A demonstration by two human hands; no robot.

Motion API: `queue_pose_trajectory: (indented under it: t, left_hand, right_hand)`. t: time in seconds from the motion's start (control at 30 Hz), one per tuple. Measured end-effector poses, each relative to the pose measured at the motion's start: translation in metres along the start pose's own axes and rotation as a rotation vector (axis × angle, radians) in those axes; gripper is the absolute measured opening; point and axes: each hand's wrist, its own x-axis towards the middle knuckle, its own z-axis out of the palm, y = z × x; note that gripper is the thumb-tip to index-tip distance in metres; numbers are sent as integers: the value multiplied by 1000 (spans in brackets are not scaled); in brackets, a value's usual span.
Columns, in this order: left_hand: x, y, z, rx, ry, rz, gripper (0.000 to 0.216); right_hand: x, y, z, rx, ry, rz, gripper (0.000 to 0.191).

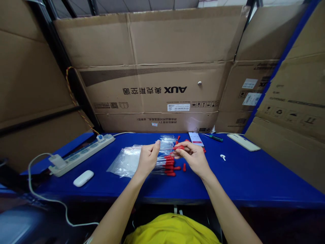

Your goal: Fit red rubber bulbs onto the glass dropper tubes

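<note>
Above the table, my right hand (194, 156) pinches a red rubber bulb (178, 148) between thumb and fingertips. A thin clear dropper tube (166, 149) runs from that bulb towards my left hand (149, 155), whose thumb and fingers are closed on its other end. Whether the bulb is fully seated on the tube I cannot tell. Below my hands lie several droppers with red bulbs (169, 167), side by side, their bulbs pointing right. Several bare clear tubes (166, 139) are heaped just behind. A loose red bulb (184, 167) rests beside the droppers.
Clear plastic bags (125, 161) lie to the left. A power strip (83, 154) and a white earbud case (83, 178) are further left. At the back stand a phone (196, 139) and a screwdriver (215, 138); an earbud (222, 157) and another phone (243, 142) lie right. Cardboard (152, 44) walls the table.
</note>
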Motion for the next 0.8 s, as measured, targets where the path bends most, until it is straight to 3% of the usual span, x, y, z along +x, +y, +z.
queue_pose_trajectory:
  t: [0.3,0.8]
  left_hand:
    - [0,4,1,86,55,206,65]
    - [-2,-2,4,95,44,254,60]
  right_hand:
    - [-2,4,-4,-187,-2,-23,60]
    - [-3,10,2,-385,29,-127,57]
